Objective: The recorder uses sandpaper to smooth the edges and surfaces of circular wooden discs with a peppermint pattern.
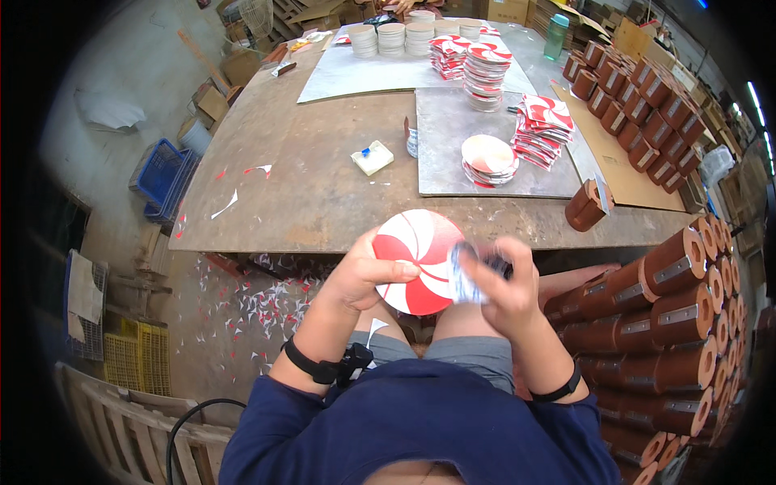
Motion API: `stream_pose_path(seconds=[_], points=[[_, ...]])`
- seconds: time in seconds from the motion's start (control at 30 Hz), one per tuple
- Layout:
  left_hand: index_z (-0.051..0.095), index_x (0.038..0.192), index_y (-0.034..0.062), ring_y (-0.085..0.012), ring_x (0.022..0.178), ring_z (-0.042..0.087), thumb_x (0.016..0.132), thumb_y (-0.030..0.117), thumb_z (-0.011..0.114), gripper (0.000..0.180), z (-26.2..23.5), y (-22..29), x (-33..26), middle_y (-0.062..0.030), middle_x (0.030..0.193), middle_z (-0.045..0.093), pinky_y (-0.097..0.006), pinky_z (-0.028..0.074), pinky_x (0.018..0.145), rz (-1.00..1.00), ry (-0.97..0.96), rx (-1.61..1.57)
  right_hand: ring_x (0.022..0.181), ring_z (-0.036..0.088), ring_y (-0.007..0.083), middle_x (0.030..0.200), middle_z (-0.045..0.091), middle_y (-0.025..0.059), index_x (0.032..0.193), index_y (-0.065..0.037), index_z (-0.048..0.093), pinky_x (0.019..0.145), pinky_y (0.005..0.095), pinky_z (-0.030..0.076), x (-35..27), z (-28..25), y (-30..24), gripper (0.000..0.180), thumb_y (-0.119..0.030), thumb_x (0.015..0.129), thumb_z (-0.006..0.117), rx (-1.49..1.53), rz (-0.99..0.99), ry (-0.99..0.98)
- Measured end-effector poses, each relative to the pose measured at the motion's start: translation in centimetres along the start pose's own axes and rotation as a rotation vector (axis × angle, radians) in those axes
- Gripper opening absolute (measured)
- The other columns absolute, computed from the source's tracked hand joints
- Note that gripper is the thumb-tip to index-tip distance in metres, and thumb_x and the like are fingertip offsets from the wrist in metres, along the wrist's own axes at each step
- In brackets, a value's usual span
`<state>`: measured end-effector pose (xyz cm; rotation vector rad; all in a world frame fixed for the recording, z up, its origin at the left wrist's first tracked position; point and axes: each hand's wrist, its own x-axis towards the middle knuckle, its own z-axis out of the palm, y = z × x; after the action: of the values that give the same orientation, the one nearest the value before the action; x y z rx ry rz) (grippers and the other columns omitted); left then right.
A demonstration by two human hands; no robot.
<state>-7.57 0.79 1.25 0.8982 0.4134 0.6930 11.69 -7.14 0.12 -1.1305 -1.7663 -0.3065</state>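
- left hand (356,275) clamps the red-and-white swirl disc (420,249) by its left side, in front of the table (283,194);
- right hand (515,295) pinches a blurred white-and-blue item (463,283) over the disc's right edge; whether they touch, I cannot tell;
- stacked discs (543,133) stand on a grey board (443,125)

the right hand (511,293) is blurring and partly covering a blue-and-white object (464,284); the red-and-white disc (415,260) is hiding fingers of the left hand (360,275); the upper edge is cutting off a co-worker (401,6).
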Motion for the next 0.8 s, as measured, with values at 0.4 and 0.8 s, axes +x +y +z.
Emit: stream_pose_path(seconds=[0.4, 0.8], points=[[0.046, 0.116, -0.0047, -0.0190, 0.097, 0.056, 0.067, -0.001, 0.065, 0.052, 0.7, 0.2, 1.0, -0.0127, 0.105, 0.057, -0.031, 0.045, 0.084, -0.025, -0.039, 0.048, 0.099, 0.049, 0.0120, 0.111, 0.048, 0.0060, 0.118, 0.002, 0.047, 0.083, 0.0247, 0.039, 0.0, 0.5, -0.6, 0.042, 0.002, 0.078, 0.059, 1.038, 0.749, -0.132], [0.037, 0.122, -0.0030, -0.0260, 0.107, 0.052, 0.084, 0.003, 0.049, 0.041, 1.1, -2.3, 0.9, -0.0165, 0.117, 0.050, -0.038, 0.045, 0.091, 0.064, 0.305, -0.434, 0.083, 0.051, 0.0278, 0.099, 0.047, 0.0156, 0.115, -0.007, 0.055, 0.074, 0.0319, 0.044, 1.5, 1.6, -0.2, 0.042, 0.000, 0.074, 0.058, 0.269, 0.287, 0.126]])
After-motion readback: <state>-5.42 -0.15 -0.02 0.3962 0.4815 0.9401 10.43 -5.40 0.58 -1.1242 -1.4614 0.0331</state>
